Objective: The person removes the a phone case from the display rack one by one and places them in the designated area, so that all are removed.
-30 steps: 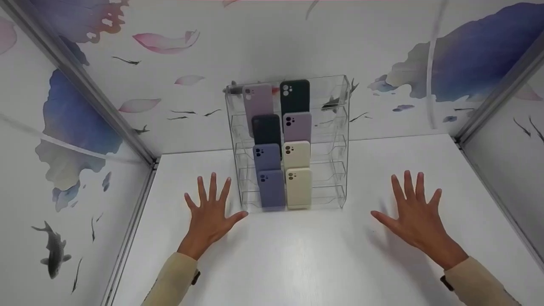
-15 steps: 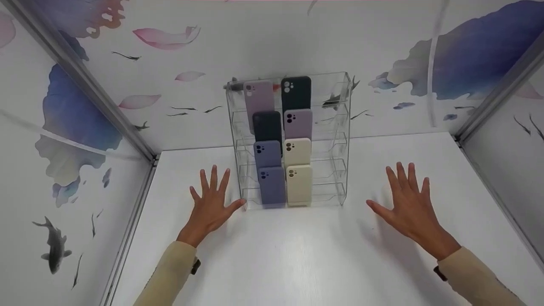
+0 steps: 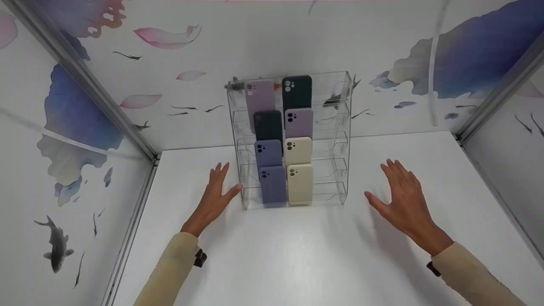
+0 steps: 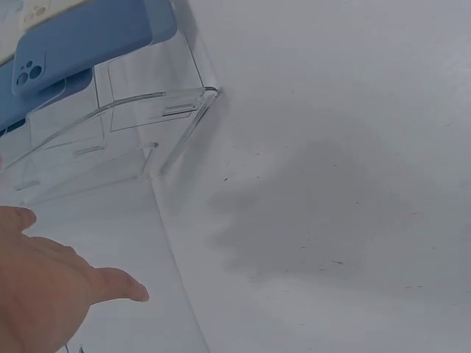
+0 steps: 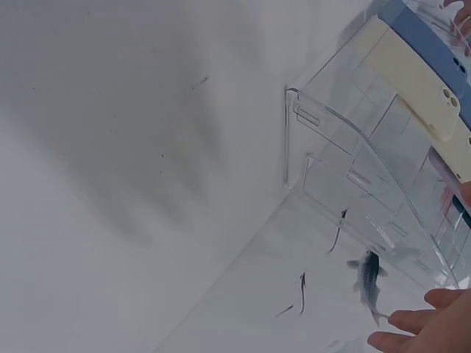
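Observation:
A clear acrylic tiered rack (image 3: 327, 197) stands at the back middle of the white table, holding several phone cases in two columns. At the front lean a blue-violet case (image 3: 273, 189) and a cream case (image 3: 300, 187). Higher up are a dark green case (image 3: 296, 91) and a mauve case (image 3: 260, 95). My left hand (image 3: 212, 202) is raised just left of the rack, empty, its thumb near the rack's front left corner. My right hand (image 3: 403, 206) hovers empty over the table to the right of the rack, thumb spread toward it.
The white table (image 3: 293, 255) is enclosed by a back wall (image 3: 263, 38) and side walls printed with petals, fish and blue leaves. Metal frame posts (image 3: 97, 102) run along the corners. Hand shadows fall on the tabletop.
Both hands have moved forward, and the right one also leftward toward the rack. Their widely spread fingers have drawn closer together, and the left hand has turned more edge-on. The cases have stayed in place.

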The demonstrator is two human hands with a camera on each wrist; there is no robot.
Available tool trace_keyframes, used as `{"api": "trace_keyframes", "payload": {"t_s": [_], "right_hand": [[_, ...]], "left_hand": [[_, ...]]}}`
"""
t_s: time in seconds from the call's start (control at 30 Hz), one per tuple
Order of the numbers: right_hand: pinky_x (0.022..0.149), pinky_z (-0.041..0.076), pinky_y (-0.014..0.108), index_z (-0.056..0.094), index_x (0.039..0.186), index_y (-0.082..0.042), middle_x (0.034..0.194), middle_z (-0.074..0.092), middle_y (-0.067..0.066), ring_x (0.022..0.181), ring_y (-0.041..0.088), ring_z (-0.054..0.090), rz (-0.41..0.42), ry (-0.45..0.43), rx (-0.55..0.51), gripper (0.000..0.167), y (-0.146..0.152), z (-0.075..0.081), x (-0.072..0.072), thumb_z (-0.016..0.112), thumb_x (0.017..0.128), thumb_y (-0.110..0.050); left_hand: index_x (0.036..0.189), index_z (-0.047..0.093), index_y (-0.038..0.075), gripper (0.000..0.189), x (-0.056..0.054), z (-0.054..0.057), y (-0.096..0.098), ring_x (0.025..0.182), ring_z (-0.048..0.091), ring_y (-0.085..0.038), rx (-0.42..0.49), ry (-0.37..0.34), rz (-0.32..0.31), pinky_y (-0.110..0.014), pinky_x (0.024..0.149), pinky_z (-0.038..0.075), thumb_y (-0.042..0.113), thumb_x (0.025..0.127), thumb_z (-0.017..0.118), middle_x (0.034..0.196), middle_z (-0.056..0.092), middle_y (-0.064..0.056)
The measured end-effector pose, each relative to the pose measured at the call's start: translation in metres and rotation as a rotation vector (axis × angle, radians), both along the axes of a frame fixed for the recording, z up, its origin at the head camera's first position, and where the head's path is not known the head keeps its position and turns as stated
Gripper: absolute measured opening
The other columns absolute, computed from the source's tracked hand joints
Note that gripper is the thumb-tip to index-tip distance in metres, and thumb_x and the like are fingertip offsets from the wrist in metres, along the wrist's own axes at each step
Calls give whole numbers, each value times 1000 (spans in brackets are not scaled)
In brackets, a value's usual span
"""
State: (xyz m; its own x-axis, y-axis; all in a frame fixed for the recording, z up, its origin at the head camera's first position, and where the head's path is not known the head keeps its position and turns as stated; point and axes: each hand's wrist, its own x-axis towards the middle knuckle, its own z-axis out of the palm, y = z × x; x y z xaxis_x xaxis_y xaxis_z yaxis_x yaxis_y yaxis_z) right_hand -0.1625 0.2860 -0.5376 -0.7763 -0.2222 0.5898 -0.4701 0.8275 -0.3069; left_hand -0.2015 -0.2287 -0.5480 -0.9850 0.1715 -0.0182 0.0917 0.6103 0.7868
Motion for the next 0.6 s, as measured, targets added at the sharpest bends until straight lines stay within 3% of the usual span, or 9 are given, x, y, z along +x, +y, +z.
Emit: {"api": "trace_keyframes", "payload": {"t_s": [0.33,0.6], "right_hand": [[109,44,76,61,147,10,153,60,31,143,53,53,54,60,-30,76,-11,2,-4,95,83,-13],[106,48,74,63,145,9,152,62,27,143,49,55,90,66,-61,74,-21,2,-6,96,81,-6]], "left_hand": [[175,33,16,83,-6,1,-4,168,22,-34,135,43,38,-57,134,21,56,110,65,181,27,-13],[172,39,13,76,-13,7,-1,161,37,-41,276,50,26,-63,127,33,47,111,68,177,36,-14]]}}
